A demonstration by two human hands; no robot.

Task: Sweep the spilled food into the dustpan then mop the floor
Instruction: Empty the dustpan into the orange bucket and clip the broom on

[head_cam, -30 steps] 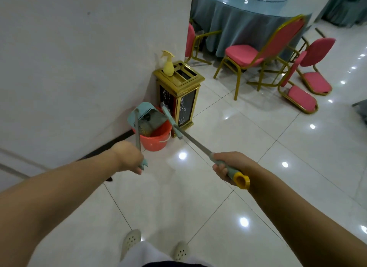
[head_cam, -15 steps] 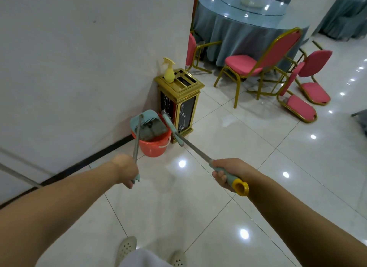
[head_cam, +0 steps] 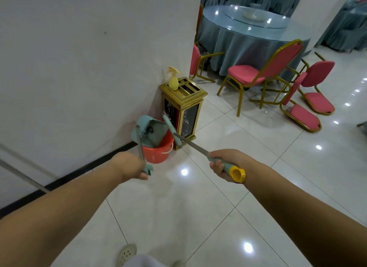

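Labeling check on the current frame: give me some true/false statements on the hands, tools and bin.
1. The left hand grips the dustpan handle. True.
2. The dustpan lies flat on the floor. False: it is tipped over the red bucket.
3. The right hand holds the broom handle. True.
4. The yellow spray bottle sits in the bucket. False: it stands on the gold bin.

1. Both bare arms reach forward, well apart.
2. The left hand (head_cam: 131, 166) is curled round a thin metal handle.
3. The right hand (head_cam: 228, 164) grips a teal-and-yellow handle end, knuckles up.
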